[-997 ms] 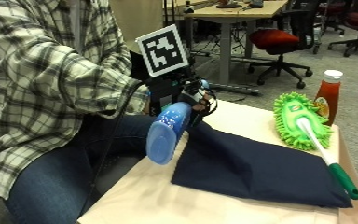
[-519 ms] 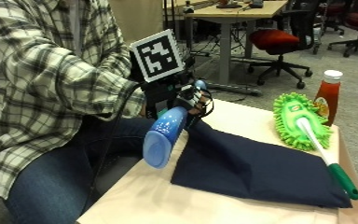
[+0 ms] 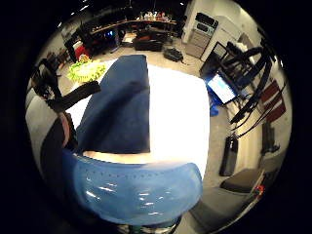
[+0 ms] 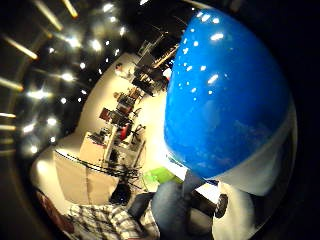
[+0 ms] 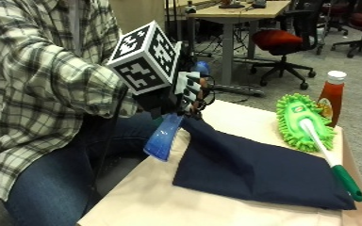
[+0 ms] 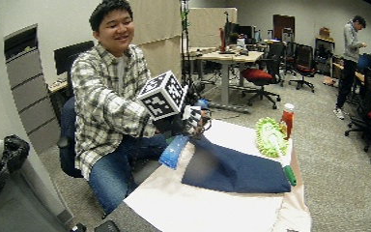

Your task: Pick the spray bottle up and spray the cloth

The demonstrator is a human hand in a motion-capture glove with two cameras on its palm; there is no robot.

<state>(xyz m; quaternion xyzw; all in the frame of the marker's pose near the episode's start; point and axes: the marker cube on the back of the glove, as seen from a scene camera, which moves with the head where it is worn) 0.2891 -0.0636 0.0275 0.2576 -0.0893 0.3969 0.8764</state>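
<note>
Tilting further than a moment ago: spray bottle [image 5: 163,139] now hanging base-down off the table's [image 5: 168,207] near-left edge, nozzle end up by the cloth's [image 5: 256,169] raised corner. Suggesting aiming is under way. Gloved right hand [image 5: 171,96] held above that edge, fingers curled round the bottle's neck, gripping it.

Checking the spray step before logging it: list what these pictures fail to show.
- Nozzle of the spray bottle: in the outside view, hidden behind the right hand and its gear.
- Any mist on the cloth: none can be made out.
- Label on the red bottle: too small; partly behind the green duster.
- Thumb side palm view: the bottle blocks the cloth.
</note>
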